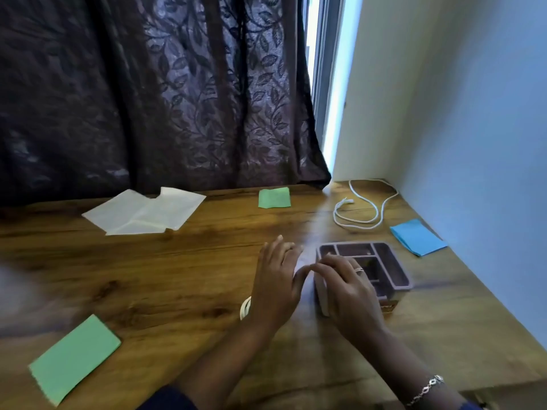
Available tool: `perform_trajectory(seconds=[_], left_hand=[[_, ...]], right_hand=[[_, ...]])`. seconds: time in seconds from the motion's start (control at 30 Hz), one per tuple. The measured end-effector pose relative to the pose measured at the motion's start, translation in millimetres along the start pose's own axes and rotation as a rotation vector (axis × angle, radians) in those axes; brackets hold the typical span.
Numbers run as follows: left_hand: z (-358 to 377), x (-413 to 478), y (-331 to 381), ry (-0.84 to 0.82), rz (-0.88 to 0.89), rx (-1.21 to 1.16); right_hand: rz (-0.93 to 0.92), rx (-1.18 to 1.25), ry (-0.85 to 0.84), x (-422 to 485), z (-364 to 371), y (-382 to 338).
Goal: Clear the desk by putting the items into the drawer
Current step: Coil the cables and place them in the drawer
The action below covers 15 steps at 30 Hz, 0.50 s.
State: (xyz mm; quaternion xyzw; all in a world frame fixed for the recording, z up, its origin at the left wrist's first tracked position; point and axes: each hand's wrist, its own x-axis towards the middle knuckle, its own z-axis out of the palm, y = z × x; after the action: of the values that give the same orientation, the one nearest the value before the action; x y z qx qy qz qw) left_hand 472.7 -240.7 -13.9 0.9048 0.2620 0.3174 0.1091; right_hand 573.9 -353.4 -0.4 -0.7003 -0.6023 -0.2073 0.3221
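Two hands close together at one spot. Why there?
— My guess is they are working at the purple organiser [398, 266], which stands right of centre on the desk [177, 276]. The right hand [352, 294] lies over its near left corner with its fingers curled. Blur hides whether they grip anything, so I cannot tell.
— And the left hand [275, 279]?
— It is just beside the organiser, with its fingers fairly straight and nothing plainly held. Its thumb touches the right forefinger.
— Is that organiser the drawer?
— Probably. It is a low box with open compartments on top, and a pale front shows under the right hand. I take that front for the pull-out part.
— What is left to put away?
— Plenty. A white cable [364, 208] is looped near the wall, and a blue note [417, 236] lies beside the organiser. Farther off are a small green note [273, 197] and some white sheets [142, 211] by the curtain [148, 84]. A large green note [74, 359] sits at the near left.
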Motion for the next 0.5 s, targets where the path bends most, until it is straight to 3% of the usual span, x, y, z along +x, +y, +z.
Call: perform_trajectory(seconds=[0.17,0.3,0.5], left_hand=[[9.9,35.7,21.3,-0.223,-0.035,-0.166],[15.0,78.6,23.7,-0.306,-0.037,-0.201],[27.5,129.6,15.4,-0.434,0.05,-0.061]], right_hand=[[0.053,0.004,0.045,0.6,-28.4,55.5],[0.142,0.017,0.082,20.1,-46.3,97.8],[0.187,0.02,-0.003,68.5,-44.5,148.7]])
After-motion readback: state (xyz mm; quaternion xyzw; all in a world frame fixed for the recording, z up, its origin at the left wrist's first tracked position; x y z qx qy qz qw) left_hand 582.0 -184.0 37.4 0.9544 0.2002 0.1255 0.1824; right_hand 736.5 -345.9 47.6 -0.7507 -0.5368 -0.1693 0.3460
